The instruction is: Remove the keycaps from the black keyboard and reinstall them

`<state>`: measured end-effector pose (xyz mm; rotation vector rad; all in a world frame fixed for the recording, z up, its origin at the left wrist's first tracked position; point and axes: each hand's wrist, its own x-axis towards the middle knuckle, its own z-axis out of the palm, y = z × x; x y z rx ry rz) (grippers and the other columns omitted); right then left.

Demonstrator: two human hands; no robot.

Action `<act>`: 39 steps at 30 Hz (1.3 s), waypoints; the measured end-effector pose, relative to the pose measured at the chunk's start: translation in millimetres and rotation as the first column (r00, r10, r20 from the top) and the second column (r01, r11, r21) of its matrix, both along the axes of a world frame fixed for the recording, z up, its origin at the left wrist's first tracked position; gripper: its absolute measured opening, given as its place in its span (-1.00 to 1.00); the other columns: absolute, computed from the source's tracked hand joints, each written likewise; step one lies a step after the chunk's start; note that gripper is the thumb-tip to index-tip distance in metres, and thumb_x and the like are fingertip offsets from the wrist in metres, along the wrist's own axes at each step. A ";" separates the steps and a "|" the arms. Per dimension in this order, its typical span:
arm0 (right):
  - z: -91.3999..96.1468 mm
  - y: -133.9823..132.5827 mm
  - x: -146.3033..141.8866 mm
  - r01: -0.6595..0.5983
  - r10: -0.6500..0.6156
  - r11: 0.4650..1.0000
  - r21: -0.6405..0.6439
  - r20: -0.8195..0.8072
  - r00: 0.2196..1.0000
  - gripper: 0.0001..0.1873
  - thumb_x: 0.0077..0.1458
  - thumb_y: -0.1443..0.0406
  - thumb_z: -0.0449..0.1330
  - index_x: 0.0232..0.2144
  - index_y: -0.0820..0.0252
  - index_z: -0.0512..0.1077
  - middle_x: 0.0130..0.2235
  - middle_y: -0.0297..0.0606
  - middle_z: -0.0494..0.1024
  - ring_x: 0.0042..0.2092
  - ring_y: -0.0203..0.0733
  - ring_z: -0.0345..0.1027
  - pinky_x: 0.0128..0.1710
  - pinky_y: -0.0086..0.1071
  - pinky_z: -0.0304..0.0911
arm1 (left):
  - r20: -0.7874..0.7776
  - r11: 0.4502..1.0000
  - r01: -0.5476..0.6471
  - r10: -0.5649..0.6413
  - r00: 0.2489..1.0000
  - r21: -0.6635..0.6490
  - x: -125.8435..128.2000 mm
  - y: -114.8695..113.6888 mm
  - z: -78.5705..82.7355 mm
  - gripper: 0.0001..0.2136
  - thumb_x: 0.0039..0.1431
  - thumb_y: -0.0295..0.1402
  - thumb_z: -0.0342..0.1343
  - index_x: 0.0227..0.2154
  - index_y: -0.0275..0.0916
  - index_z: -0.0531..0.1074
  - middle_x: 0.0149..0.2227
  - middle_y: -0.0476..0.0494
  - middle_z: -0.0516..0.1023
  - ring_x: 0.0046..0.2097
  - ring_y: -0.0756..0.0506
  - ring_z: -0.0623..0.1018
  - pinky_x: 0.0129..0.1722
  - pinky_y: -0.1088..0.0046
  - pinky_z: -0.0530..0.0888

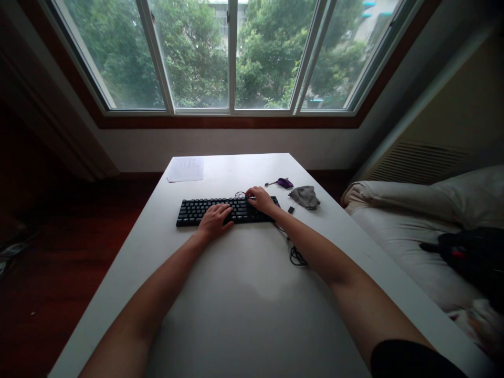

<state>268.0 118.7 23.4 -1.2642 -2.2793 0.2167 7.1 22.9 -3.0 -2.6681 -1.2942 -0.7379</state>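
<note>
A black keyboard [197,210] lies across the middle of a white table [244,315]. My left hand [214,219] rests palm down on the keys near the keyboard's middle, fingers stretched out and close together. My right hand [260,200] sits on the keyboard's right end, its fingertips drawn together at the far edge. They point at a small wire loop [240,195] just behind the keys. Whether the fingers pinch the loop or something else is too small to tell.
A sheet of paper [185,169] lies at the far left of the table. Right of the keyboard are a purple tool [284,182], a grey cloth [305,197] and a small black piece [291,210]. A black cable [297,256] coils near my right forearm. A bed [394,236] adjoins the table's right side.
</note>
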 end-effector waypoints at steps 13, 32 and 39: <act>4.9 -32.8 -14.7 -0.130 0.135 0.991 0.042 -0.158 0.978 -0.77 0.07 0.38 0.20 -0.18 0.14 0.49 -0.27 -0.27 0.51 -0.18 -0.14 0.34 -0.09 -0.32 0.22 | -0.016 1.000 -0.006 0.006 1.000 0.001 -0.5 1.0 -0.8 -0.52 0.30 -0.15 0.13 0.23 -0.18 0.37 0.27 -0.25 0.39 0.28 -0.29 0.34 0.29 0.04 0.28; -2.5 -33.0 -14.8 -0.263 0.244 0.965 -0.022 -0.302 0.922 -0.68 0.16 0.44 0.12 -0.08 0.13 0.52 -0.14 -0.24 0.56 -0.14 -0.18 0.40 -0.02 -0.30 0.28 | -0.008 1.000 -0.009 0.009 1.000 -0.002 1.2 0.4 0.1 -0.51 0.29 -0.17 0.14 0.24 -0.16 0.37 0.26 -0.24 0.40 0.27 -0.30 0.35 0.28 0.02 0.29; -0.1 -27.1 -9.7 -0.112 0.107 0.994 -0.005 -0.245 0.964 -0.70 0.12 0.45 0.15 -0.13 0.16 0.56 -0.16 -0.24 0.59 -0.22 -0.22 0.42 -0.10 -0.36 0.30 | -0.009 1.000 -0.004 0.004 1.000 0.006 0.4 1.2 -1.5 -0.51 0.30 -0.15 0.13 0.23 -0.19 0.38 0.26 -0.26 0.40 0.27 -0.30 0.35 0.29 0.03 0.28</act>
